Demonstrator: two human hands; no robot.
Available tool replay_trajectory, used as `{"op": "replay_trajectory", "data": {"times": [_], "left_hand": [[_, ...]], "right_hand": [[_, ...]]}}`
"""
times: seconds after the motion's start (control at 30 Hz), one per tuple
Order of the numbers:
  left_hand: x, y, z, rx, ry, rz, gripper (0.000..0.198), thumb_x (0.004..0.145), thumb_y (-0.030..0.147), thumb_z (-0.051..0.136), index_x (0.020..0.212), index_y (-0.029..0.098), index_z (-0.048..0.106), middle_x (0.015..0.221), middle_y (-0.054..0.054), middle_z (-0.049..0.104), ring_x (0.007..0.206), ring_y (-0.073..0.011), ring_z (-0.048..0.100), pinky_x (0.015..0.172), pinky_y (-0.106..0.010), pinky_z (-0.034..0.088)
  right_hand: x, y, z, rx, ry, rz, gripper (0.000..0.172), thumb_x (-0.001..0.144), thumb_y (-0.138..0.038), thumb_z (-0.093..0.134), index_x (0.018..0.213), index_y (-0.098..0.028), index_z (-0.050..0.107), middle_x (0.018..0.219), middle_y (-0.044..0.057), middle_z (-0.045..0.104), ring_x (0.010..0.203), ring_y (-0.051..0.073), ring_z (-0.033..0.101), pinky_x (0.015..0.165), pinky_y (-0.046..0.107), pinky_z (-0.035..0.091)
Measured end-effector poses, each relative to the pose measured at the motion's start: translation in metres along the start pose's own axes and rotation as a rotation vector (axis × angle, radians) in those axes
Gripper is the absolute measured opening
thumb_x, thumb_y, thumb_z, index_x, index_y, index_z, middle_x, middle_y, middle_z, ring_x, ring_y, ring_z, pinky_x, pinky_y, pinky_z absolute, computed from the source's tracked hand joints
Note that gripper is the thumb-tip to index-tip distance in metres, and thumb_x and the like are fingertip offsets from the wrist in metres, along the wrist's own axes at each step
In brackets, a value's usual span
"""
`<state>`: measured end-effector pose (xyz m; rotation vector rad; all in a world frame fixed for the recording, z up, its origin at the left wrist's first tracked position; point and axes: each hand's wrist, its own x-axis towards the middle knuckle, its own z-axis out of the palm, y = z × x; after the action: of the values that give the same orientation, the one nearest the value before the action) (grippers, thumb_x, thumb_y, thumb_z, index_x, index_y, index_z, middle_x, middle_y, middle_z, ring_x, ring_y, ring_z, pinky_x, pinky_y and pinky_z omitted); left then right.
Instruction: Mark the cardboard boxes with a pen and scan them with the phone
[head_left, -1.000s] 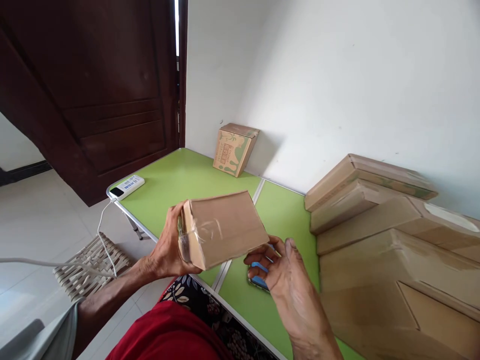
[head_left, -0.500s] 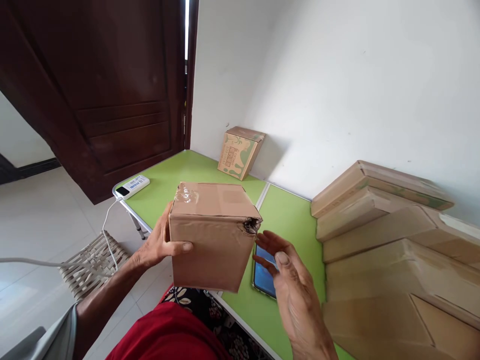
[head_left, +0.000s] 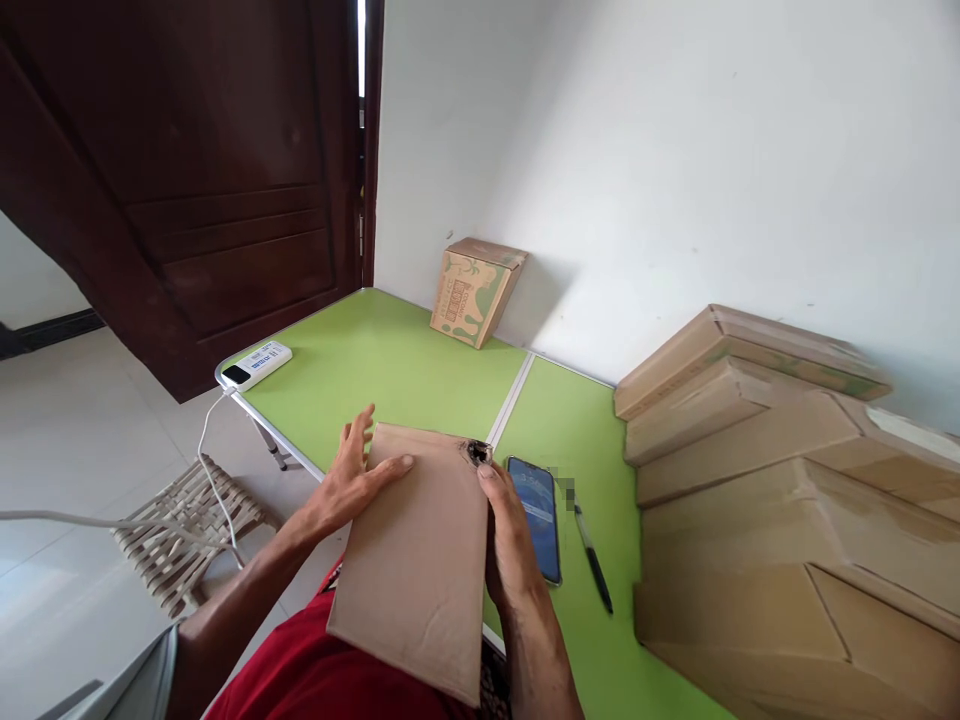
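A brown cardboard box [head_left: 420,560] is tilted in front of my body, one large face turned up toward me. Its upper right corner has a ragged, dark torn hole [head_left: 478,453]. My left hand [head_left: 358,482] is at the box's left edge, thumb lying on the face and the other fingertips showing past the edge. On the opposite side my right hand [head_left: 514,540] grips the box, its thumb just below the torn corner; its other fingers are hidden behind the box.
On the green folding table [head_left: 360,360] lie a phone [head_left: 536,520], a black pen [head_left: 594,560] and a white device [head_left: 257,366] with a cable. A small printed carton [head_left: 476,295] leans on the wall. Stacked cardboard boxes [head_left: 750,510] stand right; a woven stool [head_left: 184,530] is left.
The box has tipped and come lower, closer to my body, so its taped top no longer shows. My right hand has moved from beside it onto its right side. The pen is now uncovered.
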<state>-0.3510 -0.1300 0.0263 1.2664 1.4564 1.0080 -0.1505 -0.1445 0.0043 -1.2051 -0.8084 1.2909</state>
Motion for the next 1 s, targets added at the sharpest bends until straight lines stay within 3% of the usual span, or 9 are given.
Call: {"op": "replay_trajectory", "data": {"times": [0.07, 0.13, 0.23, 0.47, 0.67, 0.83, 1.0], "left_hand": [[0.006, 0.012, 0.006, 0.195, 0.056, 0.166, 0.102, 0.083, 0.066, 0.077, 0.166, 0.027, 0.034, 0.160, -0.020, 0.043, 0.149, -0.0412, 0.047, 0.120, -0.061, 0.043], [0.007, 0.024, 0.014, 0.356, 0.048, 0.255, 0.084, 0.087, 0.066, 0.074, 0.157, 0.026, 0.049, 0.152, -0.017, 0.051, 0.143, -0.0396, 0.052, 0.119, -0.062, 0.042], [-0.001, 0.037, 0.026, 0.531, 0.075, 0.261, 0.064, 0.087, 0.065, 0.076, 0.134, 0.023, 0.067, 0.144, -0.015, 0.058, 0.135, -0.0392, 0.055, 0.115, -0.062, 0.042], [-0.030, 0.048, 0.034, 0.649, 0.169, 0.263, 0.055, 0.076, 0.064, 0.083, 0.107, 0.023, 0.064, 0.127, -0.012, 0.061, 0.120, -0.0379, 0.056, 0.102, -0.058, 0.047], [-0.037, 0.057, 0.044, 0.660, 0.108, 0.271, 0.050, 0.076, 0.059, 0.082, 0.103, 0.023, 0.061, 0.121, -0.011, 0.061, 0.115, -0.0364, 0.055, 0.100, -0.057, 0.049], [-0.041, 0.048, 0.055, 0.695, 0.101, 0.313, 0.053, 0.074, 0.061, 0.084, 0.104, 0.022, 0.064, 0.130, -0.013, 0.061, 0.118, -0.0387, 0.054, 0.100, -0.059, 0.049], [-0.043, 0.043, 0.048, 0.717, 0.066, 0.320, 0.041, 0.083, 0.053, 0.079, 0.111, 0.024, 0.070, 0.123, -0.010, 0.066, 0.117, -0.0363, 0.056, 0.101, -0.057, 0.047]], "right_hand": [[-0.001, 0.003, 0.000, -0.004, -0.005, 0.061, 0.062, 0.083, -0.072, 0.076, 0.123, -0.025, 0.068, 0.118, 0.006, 0.077, 0.109, 0.032, 0.071, 0.090, 0.043, 0.056], [-0.006, 0.004, 0.001, -0.019, 0.035, 0.057, 0.067, 0.083, -0.074, 0.075, 0.129, -0.026, 0.065, 0.121, 0.006, 0.076, 0.112, 0.032, 0.070, 0.091, 0.042, 0.056], [-0.018, 0.007, -0.003, -0.066, 0.089, -0.012, 0.074, 0.081, -0.075, 0.077, 0.134, -0.026, 0.062, 0.127, 0.009, 0.074, 0.116, 0.034, 0.069, 0.093, 0.044, 0.057], [-0.041, 0.016, -0.011, -0.116, 0.060, -0.120, 0.084, 0.080, -0.069, 0.082, 0.147, -0.027, 0.053, 0.137, 0.013, 0.069, 0.126, 0.036, 0.065, 0.102, 0.047, 0.054], [-0.050, 0.009, -0.008, -0.085, 0.136, -0.106, 0.070, 0.089, -0.071, 0.070, 0.143, -0.028, 0.057, 0.141, 0.010, 0.068, 0.134, 0.033, 0.061, 0.106, 0.044, 0.053], [-0.050, 0.009, -0.015, -0.166, 0.166, -0.051, 0.077, 0.084, -0.079, 0.069, 0.140, -0.026, 0.061, 0.148, 0.012, 0.065, 0.143, 0.035, 0.055, 0.113, 0.047, 0.050], [-0.043, 0.017, -0.023, -0.197, 0.161, -0.047, 0.081, 0.081, -0.079, 0.069, 0.140, -0.025, 0.066, 0.156, 0.011, 0.060, 0.150, 0.036, 0.048, 0.124, 0.051, 0.038]]}}
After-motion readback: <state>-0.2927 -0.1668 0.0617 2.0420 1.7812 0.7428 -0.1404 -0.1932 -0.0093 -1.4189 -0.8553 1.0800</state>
